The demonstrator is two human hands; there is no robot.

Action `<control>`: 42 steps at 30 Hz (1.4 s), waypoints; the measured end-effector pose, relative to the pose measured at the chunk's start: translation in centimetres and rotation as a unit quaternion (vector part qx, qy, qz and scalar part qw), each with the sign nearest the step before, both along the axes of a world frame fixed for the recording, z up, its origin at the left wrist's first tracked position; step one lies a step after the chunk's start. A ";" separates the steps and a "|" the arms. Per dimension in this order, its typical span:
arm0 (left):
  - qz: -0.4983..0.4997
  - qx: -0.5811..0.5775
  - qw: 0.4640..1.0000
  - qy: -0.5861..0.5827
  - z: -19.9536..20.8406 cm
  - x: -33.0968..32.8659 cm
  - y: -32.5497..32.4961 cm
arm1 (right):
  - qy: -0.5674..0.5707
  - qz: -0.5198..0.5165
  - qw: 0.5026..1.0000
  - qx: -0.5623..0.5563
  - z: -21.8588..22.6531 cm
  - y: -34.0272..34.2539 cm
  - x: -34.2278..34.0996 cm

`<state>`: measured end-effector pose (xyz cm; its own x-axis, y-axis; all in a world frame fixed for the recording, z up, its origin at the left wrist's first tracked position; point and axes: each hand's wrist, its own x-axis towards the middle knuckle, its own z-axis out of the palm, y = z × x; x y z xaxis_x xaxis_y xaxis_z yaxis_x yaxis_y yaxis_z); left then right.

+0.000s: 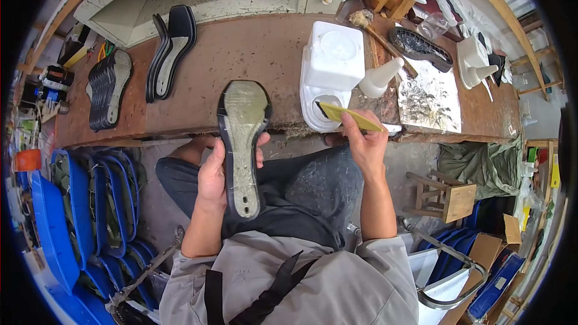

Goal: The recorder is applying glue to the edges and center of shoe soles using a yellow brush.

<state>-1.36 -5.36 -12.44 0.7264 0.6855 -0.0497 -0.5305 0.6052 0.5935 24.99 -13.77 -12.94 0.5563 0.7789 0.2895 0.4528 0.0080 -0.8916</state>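
Head view: our left hand (213, 171) curls round the sole (244, 138), gripping its edges, while our right hand (367, 144) pinches the brush (355, 118) above the pot (328, 75) just ahead — we'd best keep that brush lightly loaded.

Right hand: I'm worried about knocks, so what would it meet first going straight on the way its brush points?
Probably the white plastic container, at its round front well: the yellow brush in the right hand points there, though depth is unclear.
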 end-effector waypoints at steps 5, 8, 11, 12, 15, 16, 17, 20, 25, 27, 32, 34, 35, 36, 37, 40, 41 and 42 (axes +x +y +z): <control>-0.023 -0.098 0.993 0.055 -2.0 -0.2 -0.4 | 0.001 0.013 1.000 -0.016 -1.4 0.6 -0.4; -0.025 -0.102 0.993 0.056 -2.8 0.4 -0.5 | -0.029 0.021 0.999 -0.011 -0.9 0.8 -0.8; -0.031 -0.096 0.994 0.050 -3.1 0.7 -0.8 | 0.151 -0.006 0.988 -0.035 -0.5 0.5 -0.9; -0.037 -0.077 0.995 0.054 -3.0 0.8 -1.0 | 0.156 -0.002 0.987 -0.036 0.1 0.3 -0.8; -0.076 0.005 0.995 0.059 -1.9 1.6 -1.2 | 0.333 0.024 0.940 0.067 3.3 -0.1 -1.7; -0.092 0.038 0.993 0.056 -1.6 1.8 -1.3 | 0.345 0.034 0.932 0.107 4.5 0.0 -2.4; -0.105 0.045 0.992 0.048 -1.1 1.9 -1.4 | 0.346 0.043 0.931 0.110 5.8 0.0 -3.0; -0.141 0.112 0.984 -0.001 1.1 2.3 -1.8 | 0.236 0.142 0.954 0.116 7.6 0.7 -3.5; -0.150 0.109 0.983 -0.015 3.1 1.7 -1.8 | 0.137 0.112 0.976 0.130 10.0 1.5 -3.6; -0.148 0.122 0.981 -0.024 3.4 1.5 -2.0 | 0.055 0.137 0.977 0.154 10.3 1.2 -3.5; -0.140 0.120 0.982 -0.030 4.9 1.5 -2.5 | -0.018 0.180 0.965 0.191 11.3 -0.5 -4.0; -0.128 0.115 0.985 -0.026 5.5 1.5 -2.7 | -0.016 0.188 0.962 0.196 11.3 -0.9 -4.3; -0.117 0.111 0.987 -0.019 5.8 1.5 -2.8 | -0.004 0.193 0.958 0.211 11.3 -1.2 -4.5; -0.116 0.110 0.987 -0.021 6.2 1.4 -2.9 | 0.008 0.198 0.954 0.226 11.2 -1.4 -4.6; -0.114 0.111 0.987 0.009 6.6 1.2 -2.9 | 0.001 0.213 0.947 0.240 11.2 -1.4 -4.7; -0.112 0.091 0.989 0.027 6.9 1.1 -3.2 | -0.049 0.210 0.942 0.259 11.0 -2.0 -5.1; -0.114 0.070 0.991 0.016 6.9 1.1 -3.4 | -0.068 0.219 0.937 0.263 10.9 -2.1 -5.1; -0.112 0.069 0.991 0.016 6.9 1.2 -3.6 | -0.067 0.220 0.937 0.263 10.8 -2.2 -5.2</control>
